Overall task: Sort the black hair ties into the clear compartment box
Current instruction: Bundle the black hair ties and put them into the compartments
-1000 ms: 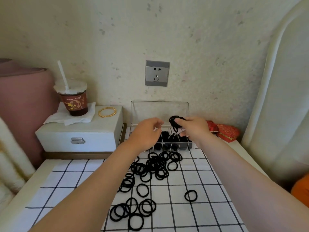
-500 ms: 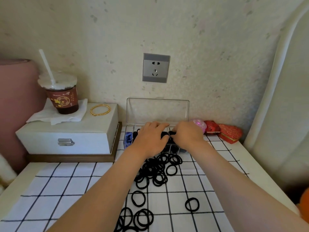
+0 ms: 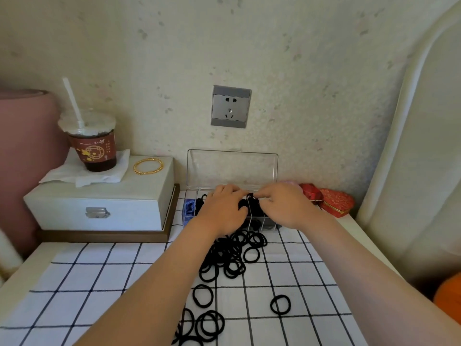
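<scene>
Dozens of black hair ties lie heaped on the checked cloth just in front of the clear compartment box. More are scattered further in front of it, and one stray tie sits alone, well apart from the heap. The box stands open on the worktop with its lid upright against the wall. Several compartments already look dark with ties, and something blue shows in the end compartment on the left. Both hands are over the box. The right hand pinches a small bunch of black hair ties between thumb and fingertips above the dividers. The left hand has its fingers bent down into the compartments, and I cannot tell whether it grips anything or only presses. From here the likeliest slip is the springy ties bouncing back out once the pinch lets go, or spilling over a low divider into the neighbouring cell. Downward pressing could also push the light box toward the wall or tip its lid onto the fingers. Either forearm, lying right beside the heap, might drag ties away from the box.
</scene>
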Demonstrator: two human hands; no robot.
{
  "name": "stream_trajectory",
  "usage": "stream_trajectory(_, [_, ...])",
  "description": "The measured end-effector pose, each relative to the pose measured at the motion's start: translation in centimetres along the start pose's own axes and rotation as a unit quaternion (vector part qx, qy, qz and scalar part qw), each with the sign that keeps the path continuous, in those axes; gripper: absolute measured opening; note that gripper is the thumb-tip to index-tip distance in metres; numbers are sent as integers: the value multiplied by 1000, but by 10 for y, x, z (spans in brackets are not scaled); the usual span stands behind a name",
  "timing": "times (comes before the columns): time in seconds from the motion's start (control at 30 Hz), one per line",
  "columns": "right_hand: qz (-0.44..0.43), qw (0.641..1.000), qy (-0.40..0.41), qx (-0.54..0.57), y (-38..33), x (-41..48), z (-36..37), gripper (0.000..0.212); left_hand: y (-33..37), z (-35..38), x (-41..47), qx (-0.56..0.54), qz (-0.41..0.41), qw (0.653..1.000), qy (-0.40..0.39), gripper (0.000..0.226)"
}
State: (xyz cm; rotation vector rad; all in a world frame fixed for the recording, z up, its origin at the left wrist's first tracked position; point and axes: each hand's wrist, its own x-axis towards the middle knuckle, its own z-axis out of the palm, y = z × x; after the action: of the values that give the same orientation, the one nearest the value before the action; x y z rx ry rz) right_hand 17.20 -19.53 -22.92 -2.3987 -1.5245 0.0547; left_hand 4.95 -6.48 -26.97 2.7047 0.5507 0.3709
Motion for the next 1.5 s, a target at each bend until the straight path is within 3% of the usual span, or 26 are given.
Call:
stream_trajectory(0.17, [-67,986,1,-156,-4,-1,18,62,-7,-3,-2,-10,4,1000,19,49])
stream_trajectory(0.33, [-70,973,-38,-216,-9,-1,27,75,-6,1,-4,35,21,999,2,52])
stream_trajectory(0.4, [-55,981,-56,-175,-8,2,25,71,-6,2,-6,34,29,999,8,51])
stream_trajectory(0.5, [-1,998,-42,47,-5,0,11,45,-6,2,-9,-1,56,998,30,47])
stream_trajectory(0.57, [32,994,-14,108,-5,-4,1,39,-7,1,-11,6,71,997,26,46])
stream_trajectory(0.7, [16,996,18,86,-2,-13,-1,40,-5,2,-11,32,79,996,6,44])
stream_trajectory(0.87, [-65,995,26,-74,-1,-19,17,51,-4,-4,-9,-158,7,982,99,33])
stream_trajectory(1.0, [-95,981,24,-166,-4,-23,28,49,-10,1,-8,-61,32,996,57,37])
stream_trajectory(1.17, [-45,996,-15,-77,-5,-14,21,50,-11,5,-12,-9,58,998,37,49])
stream_trajectory(1.33, [-9,995,39,97,-15,-35,7,38,-6,-11,-33,17,96,994,53,49])
stream_trajectory(1.4, [-15,992,60,109,-22,-49,2,39,-1,-17,-47,8,90,993,80,46])
stream_trajectory(1.5, [-11,995,-1,99,-26,-70,0,29,9,-20,-70,19,92,988,123,37])
